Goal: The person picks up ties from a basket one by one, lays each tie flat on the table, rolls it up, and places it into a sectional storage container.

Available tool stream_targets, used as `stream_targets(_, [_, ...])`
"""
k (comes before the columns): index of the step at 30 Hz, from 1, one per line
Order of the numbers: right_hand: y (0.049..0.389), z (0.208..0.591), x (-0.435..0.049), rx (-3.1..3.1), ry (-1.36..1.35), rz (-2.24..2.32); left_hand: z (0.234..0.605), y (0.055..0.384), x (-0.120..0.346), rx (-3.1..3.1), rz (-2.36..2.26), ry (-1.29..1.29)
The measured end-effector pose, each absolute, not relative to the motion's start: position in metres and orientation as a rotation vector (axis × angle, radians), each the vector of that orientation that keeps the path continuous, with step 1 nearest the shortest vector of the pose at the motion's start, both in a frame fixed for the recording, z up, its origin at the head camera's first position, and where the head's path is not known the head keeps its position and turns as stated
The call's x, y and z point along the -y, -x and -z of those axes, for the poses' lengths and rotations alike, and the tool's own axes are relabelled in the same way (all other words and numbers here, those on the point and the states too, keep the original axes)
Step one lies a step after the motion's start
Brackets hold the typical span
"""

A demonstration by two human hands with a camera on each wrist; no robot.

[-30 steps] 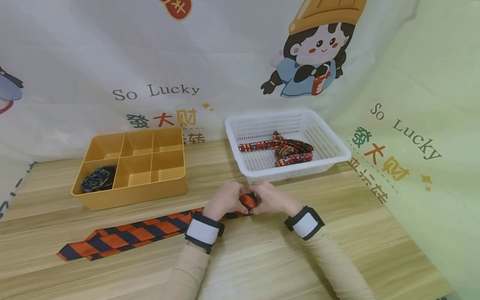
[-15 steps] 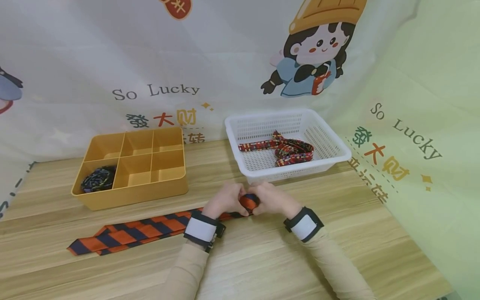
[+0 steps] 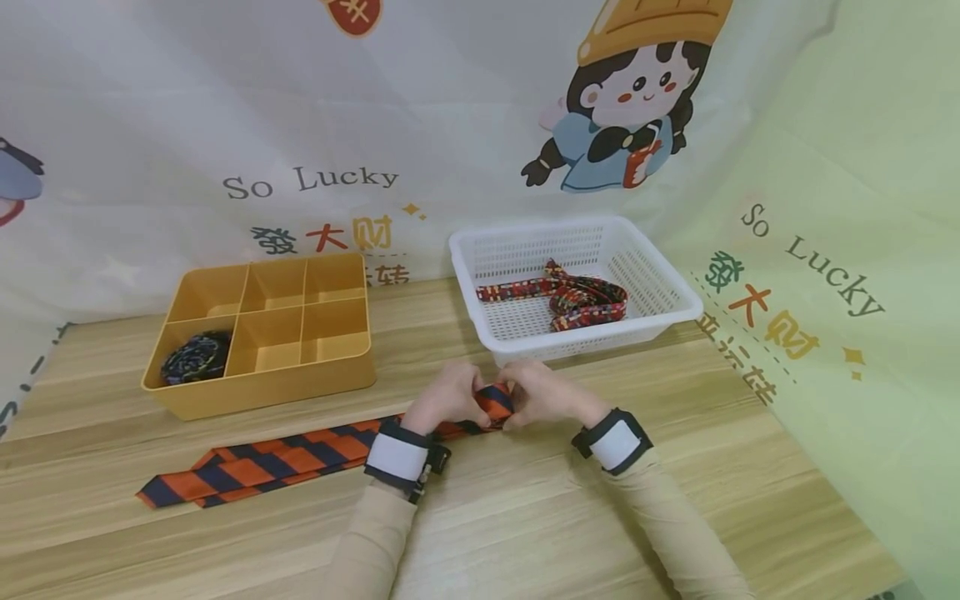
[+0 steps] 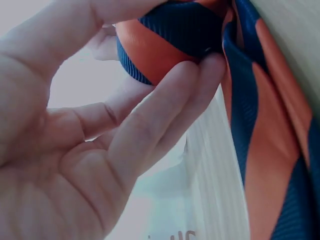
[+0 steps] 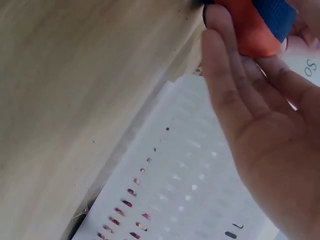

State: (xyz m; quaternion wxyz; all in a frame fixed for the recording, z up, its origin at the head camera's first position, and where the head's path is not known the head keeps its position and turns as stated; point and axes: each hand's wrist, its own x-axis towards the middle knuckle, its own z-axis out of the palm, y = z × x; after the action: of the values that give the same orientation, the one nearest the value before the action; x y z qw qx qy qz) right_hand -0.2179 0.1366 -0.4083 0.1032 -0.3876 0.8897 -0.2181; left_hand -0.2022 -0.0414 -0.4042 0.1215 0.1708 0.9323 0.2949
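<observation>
An orange and navy striped necktie [image 3: 300, 454] lies across the table, its pointed ends toward the left and its other end rolled up between my hands. My left hand [image 3: 450, 398] grips the rolled part from the left, fingers behind and thumb in front. From the right, my right hand [image 3: 546, 395] holds the same roll with bent fingers and thumb. In the left wrist view the roll [image 4: 170, 42] sits against the fingertips, and the flat layers of the tie run away beside it. The right wrist view shows part of the roll [image 5: 250, 25] against the fingers.
Behind the hands stands a white perforated basket [image 3: 491, 337] holding a colourful patterned necktie [image 3: 588, 300]. At the left, a yellow divided box [image 3: 262, 396] has a dark rolled necktie [image 3: 197, 358] in its front left compartment. A printed cloth [image 3: 465, 108] hangs behind the table.
The flat end of the tie has slid a little to the right toward the hands. Both hands stay around the roll, which has turned slightly between the fingers.
</observation>
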Motion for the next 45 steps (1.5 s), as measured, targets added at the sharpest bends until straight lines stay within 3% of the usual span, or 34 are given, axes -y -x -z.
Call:
stream_targets(11, [0.210, 0.404, -0.128, -2.765, 1.191, 0.435, 0.395, 0.196, 0.037, -2.747, -0.798, -0.579])
stream_targets(25, [0.212, 0.408, -0.128, -2.769, 1.121, 0.540, 0.410, 0.203, 0.040, -2.721, -1.026, -0.421])
stream_targets(35, [0.207, 0.406, -0.125, -2.848, 1.137, 0.423, 0.399, 0.197, 0.032, -2.811, -0.860, -0.483])
stream_targets(45, [0.216, 0.412, -0.129, -2.747, 1.097, 0.565, 0.407, 0.201, 0.038, -2.728, -0.985, -0.329])
